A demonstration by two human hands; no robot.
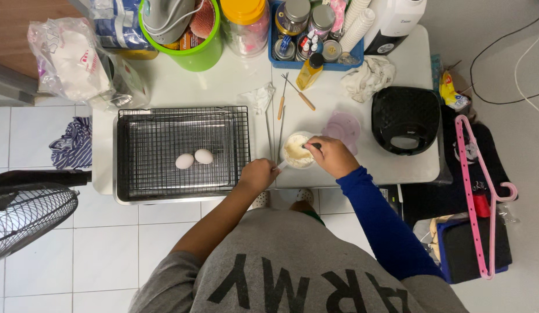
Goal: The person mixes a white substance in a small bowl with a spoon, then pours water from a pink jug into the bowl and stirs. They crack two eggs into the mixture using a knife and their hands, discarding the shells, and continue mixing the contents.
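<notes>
- The left hand (256, 175) is closed around the white handle at the near edge of a small white cup (297, 150), steadying it on the white bench (362, 168).
- The right hand (333, 155), in a blue sleeve, is closed on a dark utensil (313, 146) whose tip dips into the pale creamy mixture inside the cup.
- The cup stands near the bench's front edge, just right of a black wire rack (182, 152) set over a metal tray.
- Two eggs (194, 158) lie side by side, touching, on the rack.
- Metal tongs and two wooden-handled tools (292, 95) lie behind the cup.
- A translucent pink lid (342, 126) lies just right of the cup; a black sandwich maker (405, 119) sits further right.
- A blue basket (316, 35) of jars and a green bucket (188, 35) stand at the back.
</notes>
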